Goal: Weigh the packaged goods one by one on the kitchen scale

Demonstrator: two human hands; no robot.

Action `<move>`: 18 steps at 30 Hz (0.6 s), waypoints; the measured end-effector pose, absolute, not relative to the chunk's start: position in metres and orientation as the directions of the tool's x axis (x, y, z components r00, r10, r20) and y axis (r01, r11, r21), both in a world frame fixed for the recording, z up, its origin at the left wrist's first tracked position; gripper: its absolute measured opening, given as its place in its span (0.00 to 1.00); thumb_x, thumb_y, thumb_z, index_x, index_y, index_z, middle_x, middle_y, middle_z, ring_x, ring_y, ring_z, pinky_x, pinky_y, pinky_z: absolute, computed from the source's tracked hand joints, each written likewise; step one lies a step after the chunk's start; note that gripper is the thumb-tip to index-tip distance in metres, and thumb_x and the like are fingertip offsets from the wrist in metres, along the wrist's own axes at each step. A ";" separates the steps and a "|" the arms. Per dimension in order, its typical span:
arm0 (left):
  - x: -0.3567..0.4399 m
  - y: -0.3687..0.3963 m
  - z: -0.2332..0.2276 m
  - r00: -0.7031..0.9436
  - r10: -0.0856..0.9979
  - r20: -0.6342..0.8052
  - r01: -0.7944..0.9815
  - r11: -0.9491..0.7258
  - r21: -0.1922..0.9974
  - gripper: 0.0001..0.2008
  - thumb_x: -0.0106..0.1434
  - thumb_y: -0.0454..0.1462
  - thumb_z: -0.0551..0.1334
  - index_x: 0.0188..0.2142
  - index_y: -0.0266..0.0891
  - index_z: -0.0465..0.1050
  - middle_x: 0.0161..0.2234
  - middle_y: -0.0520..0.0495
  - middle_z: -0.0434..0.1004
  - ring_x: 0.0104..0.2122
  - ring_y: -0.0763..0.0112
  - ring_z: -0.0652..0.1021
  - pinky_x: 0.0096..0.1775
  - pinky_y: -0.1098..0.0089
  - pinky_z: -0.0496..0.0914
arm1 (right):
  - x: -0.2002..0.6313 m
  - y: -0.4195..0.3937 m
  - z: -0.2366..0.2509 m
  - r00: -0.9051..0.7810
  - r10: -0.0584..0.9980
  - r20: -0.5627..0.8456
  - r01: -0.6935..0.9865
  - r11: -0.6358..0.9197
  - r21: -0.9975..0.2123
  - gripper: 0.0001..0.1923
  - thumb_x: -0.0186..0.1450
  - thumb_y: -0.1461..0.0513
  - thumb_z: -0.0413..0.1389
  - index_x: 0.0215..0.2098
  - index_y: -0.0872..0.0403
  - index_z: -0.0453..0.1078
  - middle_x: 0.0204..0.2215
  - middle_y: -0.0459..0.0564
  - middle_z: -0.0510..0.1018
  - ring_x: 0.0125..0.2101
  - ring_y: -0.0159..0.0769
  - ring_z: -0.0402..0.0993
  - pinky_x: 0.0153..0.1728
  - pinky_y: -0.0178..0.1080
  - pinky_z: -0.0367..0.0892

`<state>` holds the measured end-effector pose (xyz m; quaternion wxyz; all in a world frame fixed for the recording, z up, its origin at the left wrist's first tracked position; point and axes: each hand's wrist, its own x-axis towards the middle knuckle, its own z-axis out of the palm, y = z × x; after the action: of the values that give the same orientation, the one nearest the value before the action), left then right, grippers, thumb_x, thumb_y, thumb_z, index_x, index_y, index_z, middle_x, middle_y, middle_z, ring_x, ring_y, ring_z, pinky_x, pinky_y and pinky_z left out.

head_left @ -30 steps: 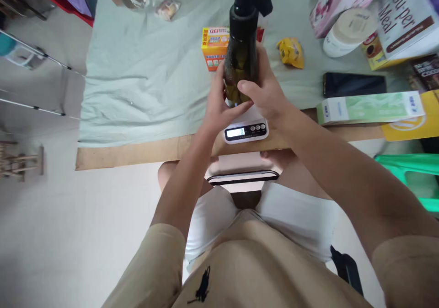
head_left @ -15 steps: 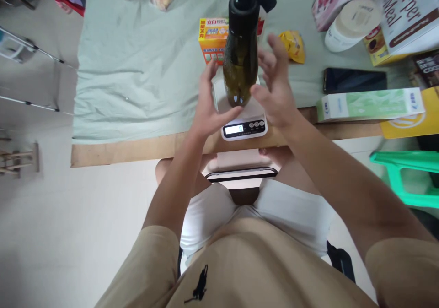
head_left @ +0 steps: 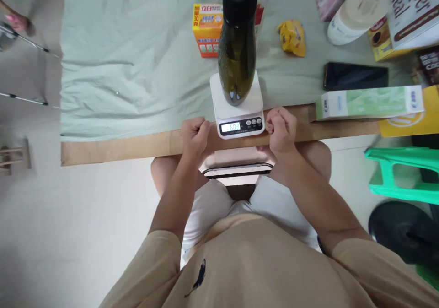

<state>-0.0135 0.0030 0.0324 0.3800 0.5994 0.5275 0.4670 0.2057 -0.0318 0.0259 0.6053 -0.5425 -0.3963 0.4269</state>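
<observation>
Two fists flank the scale, bottle on its plate

Two hands rest curled at the near edge of the desk, one on each side of the scale. The left hand sits at 9 o'clock from the scale's display, knuckles up, fingers rolled into a loose fist; its grip is closed on nothing, just beside the scale's corner. The right hand sits at 3 o'clock from the display, likewise curled with an empty grip, its fingertips near or touching the scale's side; which one cannot be told. Both forearms run back toward 6 o'clock, to the tan shirt.

The bottle, dark green with a black pump top, stands upright on the scale's white plate, at 12 o'clock from both hands and clear of them. The display is lit and shows digits.

A pale green cloth covers the desk beyond the bare wooden strip. At 11 o'clock from the bottle lies an orange box; at 2 o'clock, a yellow packet. Farther toward 3 o'clock lie a phone and a long green carton, with a white tub beyond them. Nothing lies between the hands and the scale.
</observation>
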 end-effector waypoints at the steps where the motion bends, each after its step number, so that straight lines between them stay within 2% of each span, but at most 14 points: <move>1: -0.013 0.003 0.033 0.011 0.987 0.159 0.283 -0.156 0.946 0.21 0.58 0.33 0.56 0.19 0.38 0.41 0.19 0.55 0.39 0.21 0.83 0.47 0.26 0.70 0.43 | 0.205 -0.032 0.027 0.317 0.948 -0.012 -0.086 0.016 -0.996 0.14 0.67 0.56 0.53 0.25 0.54 0.62 0.17 0.40 0.56 0.19 0.23 0.52 0.21 0.31 0.51; 4: -0.014 0.004 0.032 0.055 0.983 0.176 0.325 -0.185 0.927 0.20 0.55 0.32 0.56 0.18 0.37 0.42 0.18 0.55 0.40 0.20 0.83 0.49 0.25 0.70 0.43 | 0.204 -0.034 0.027 0.334 0.942 -0.036 -0.073 -0.012 -0.997 0.15 0.67 0.54 0.54 0.26 0.54 0.62 0.18 0.40 0.55 0.20 0.23 0.51 0.22 0.31 0.52; 8: -0.016 0.004 0.030 0.108 0.976 0.191 0.349 -0.217 0.912 0.19 0.53 0.32 0.57 0.17 0.37 0.43 0.17 0.55 0.41 0.19 0.84 0.50 0.25 0.70 0.43 | 0.207 -0.033 0.020 0.342 0.939 0.038 -0.026 0.050 -0.998 0.20 0.66 0.50 0.55 0.24 0.54 0.60 0.17 0.40 0.54 0.20 0.23 0.50 0.22 0.31 0.49; 18: -0.012 0.003 0.035 0.072 0.988 0.140 0.346 -0.156 0.925 0.19 0.54 0.33 0.56 0.18 0.37 0.41 0.18 0.55 0.39 0.20 0.83 0.48 0.25 0.70 0.42 | 0.208 -0.031 0.019 0.340 0.938 0.071 -0.002 0.077 -0.997 0.19 0.66 0.51 0.54 0.24 0.54 0.62 0.17 0.40 0.54 0.19 0.23 0.51 0.22 0.31 0.47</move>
<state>-0.0121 0.0031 0.0350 0.3749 0.6288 0.5303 0.4276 0.2081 -0.0306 0.0189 0.6012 -0.5557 -0.4207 0.3909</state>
